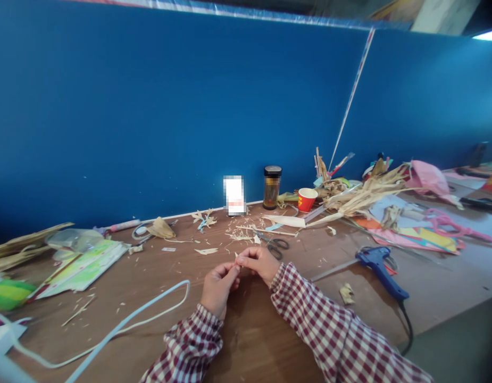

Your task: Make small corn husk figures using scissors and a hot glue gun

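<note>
"Sleeves nearest?"

"Checked maroon-and-white cloth, gathered at the cuffs."

"And the grip?"

"Left hand and right hand meet, fingertips pressed together, pinching a tiny pale sliver over the brown tabletop."

"Beyond?"

"Right, a smooth blue plastic glue gun; farther, dark-handled scissors; far right, dry, fibrous husks; left of those, a flared paper cup."

"Any writing?"

"Yellow marks on the red cup, too small to read."
</note>
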### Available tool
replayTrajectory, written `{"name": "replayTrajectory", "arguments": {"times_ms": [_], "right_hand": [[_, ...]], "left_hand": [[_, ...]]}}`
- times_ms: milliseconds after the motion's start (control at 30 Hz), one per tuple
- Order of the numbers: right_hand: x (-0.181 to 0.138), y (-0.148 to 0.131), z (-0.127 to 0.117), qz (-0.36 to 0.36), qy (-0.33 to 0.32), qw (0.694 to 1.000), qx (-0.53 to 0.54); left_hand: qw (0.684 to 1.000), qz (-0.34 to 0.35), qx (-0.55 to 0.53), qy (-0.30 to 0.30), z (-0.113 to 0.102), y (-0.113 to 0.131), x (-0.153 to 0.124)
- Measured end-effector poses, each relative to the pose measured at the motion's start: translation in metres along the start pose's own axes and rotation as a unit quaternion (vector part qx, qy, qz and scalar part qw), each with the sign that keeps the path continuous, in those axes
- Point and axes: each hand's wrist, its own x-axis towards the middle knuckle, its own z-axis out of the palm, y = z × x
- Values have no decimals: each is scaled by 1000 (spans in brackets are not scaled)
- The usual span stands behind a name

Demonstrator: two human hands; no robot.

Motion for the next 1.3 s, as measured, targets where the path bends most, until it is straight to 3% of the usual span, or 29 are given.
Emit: {"name": "replayTrajectory", "arguments": {"times_ms": [433, 600, 667, 767, 867, 1000, 1100, 1300], "right_hand": [[-1, -5, 3, -16, 38, 998, -44], [2, -9, -6, -45, 66, 994, -76], [2, -10, -10, -78, 111, 979, -156], [0, -9, -12, -112, 155, 923, -334], [-3, -5, -8, -116, 145, 868, -460], [-4, -3, -2, -108, 115, 822, -548], [-4, -3, -2, -94, 102, 815, -563], [-6, -3, -2, -82, 114, 837, -529]], "left_hand": [[991, 96, 85, 29, -3, -4, 2], [999, 20, 6, 42, 1, 1, 1], [998, -18, -29, 47, 2, 5, 0], [995, -50, -61, 56, 2, 11, -2], [994, -49, -70, 65, 1, 13, -1], [995, -39, -68, 66, -1, 12, 1], [995, -39, -69, 66, -1, 13, 1], [996, -28, -54, 69, -1, 11, 2]]}}
